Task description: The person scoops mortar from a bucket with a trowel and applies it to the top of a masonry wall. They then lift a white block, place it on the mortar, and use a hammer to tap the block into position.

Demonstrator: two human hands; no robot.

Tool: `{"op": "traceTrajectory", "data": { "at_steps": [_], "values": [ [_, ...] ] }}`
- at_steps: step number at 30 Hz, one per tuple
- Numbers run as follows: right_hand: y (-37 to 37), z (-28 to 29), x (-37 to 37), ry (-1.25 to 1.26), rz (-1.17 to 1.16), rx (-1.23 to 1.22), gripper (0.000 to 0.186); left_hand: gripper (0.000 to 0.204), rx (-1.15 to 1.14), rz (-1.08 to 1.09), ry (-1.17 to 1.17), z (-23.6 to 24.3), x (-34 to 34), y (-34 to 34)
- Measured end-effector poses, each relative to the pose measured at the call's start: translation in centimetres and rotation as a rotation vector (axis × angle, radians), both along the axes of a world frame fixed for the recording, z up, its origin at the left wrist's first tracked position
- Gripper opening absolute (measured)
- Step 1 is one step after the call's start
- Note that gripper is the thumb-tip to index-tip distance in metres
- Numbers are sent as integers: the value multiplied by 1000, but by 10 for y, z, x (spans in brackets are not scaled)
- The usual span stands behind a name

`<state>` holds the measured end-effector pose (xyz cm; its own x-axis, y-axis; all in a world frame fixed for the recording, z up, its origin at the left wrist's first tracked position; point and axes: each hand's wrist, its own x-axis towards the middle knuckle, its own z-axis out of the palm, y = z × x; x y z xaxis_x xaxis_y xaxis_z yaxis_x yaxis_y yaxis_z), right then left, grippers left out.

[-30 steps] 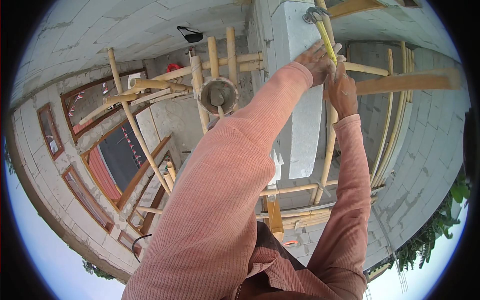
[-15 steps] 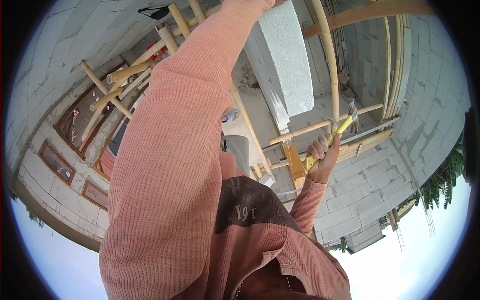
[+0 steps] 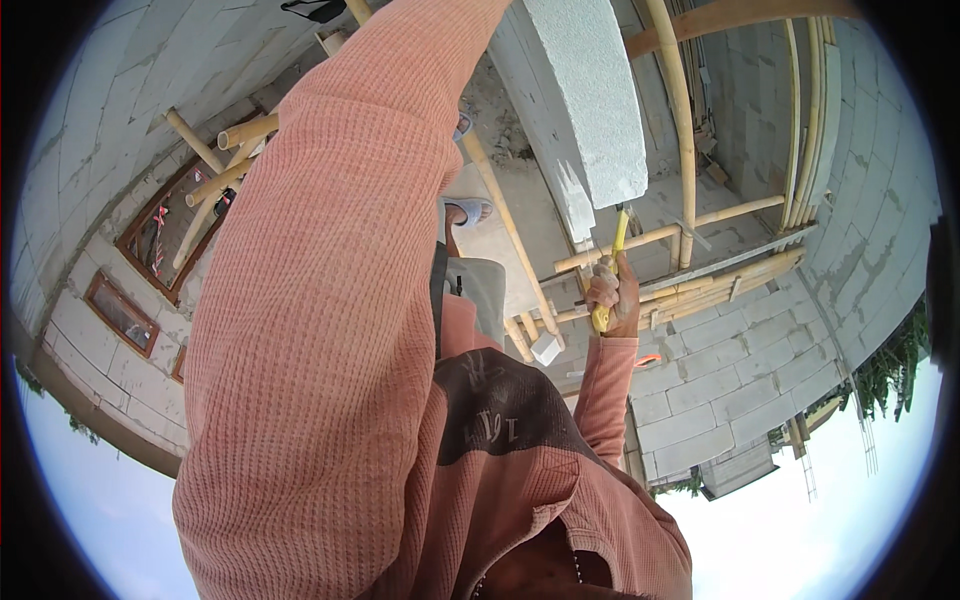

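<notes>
Yellow hammer [image 3: 619,234], near block's [image 3: 588,105] edge, gap rightward

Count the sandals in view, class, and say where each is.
2. The lower sandal is just right of the pink left sleeve; the upper sandal peeks out higher along its edge, partly covered. Others may be hidden.

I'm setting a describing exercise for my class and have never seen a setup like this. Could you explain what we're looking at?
There is no machine: a person works bare-handed, and a wide fisheye camera on their head looks down, so straight edges curve. The right hand grips a yellow-handled hammer; its head, hard to make out, is by the lower end of a long pale block. The left sleeve reaches up past the top edge, so the left hand is out of view. Around are bamboo poles and block walls.
</notes>
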<state>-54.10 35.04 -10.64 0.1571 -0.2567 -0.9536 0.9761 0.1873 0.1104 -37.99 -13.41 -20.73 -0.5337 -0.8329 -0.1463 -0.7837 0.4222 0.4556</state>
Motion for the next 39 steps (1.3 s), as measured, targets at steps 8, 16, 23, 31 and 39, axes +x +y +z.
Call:
{"op": "traceTrajectory", "data": {
  "at_steps": [8, 16, 23, 31, 39],
  "values": [
    [-177, -35, -166, 629, 884, 85, 37, 59, -190, -17, 34, -3, -1, -4],
    [-351, -59, -80, 472, 1475, -220, 35, 58, -122, 4, -3, 5, 0, -7],
    [-354, -59, -92, 511, 1491, -166, 37, 59, -22, 31, 19, 6, -10, -2],
    [-379, -60, -56, 493, 1483, -222, 35, 66, -148, 28, 69, -3, -5, 5],
    [-336, -28, -55, 722, 1283, -190, 37, 64, -54, 7, -52, -19, 1, -5]
  ]
}}
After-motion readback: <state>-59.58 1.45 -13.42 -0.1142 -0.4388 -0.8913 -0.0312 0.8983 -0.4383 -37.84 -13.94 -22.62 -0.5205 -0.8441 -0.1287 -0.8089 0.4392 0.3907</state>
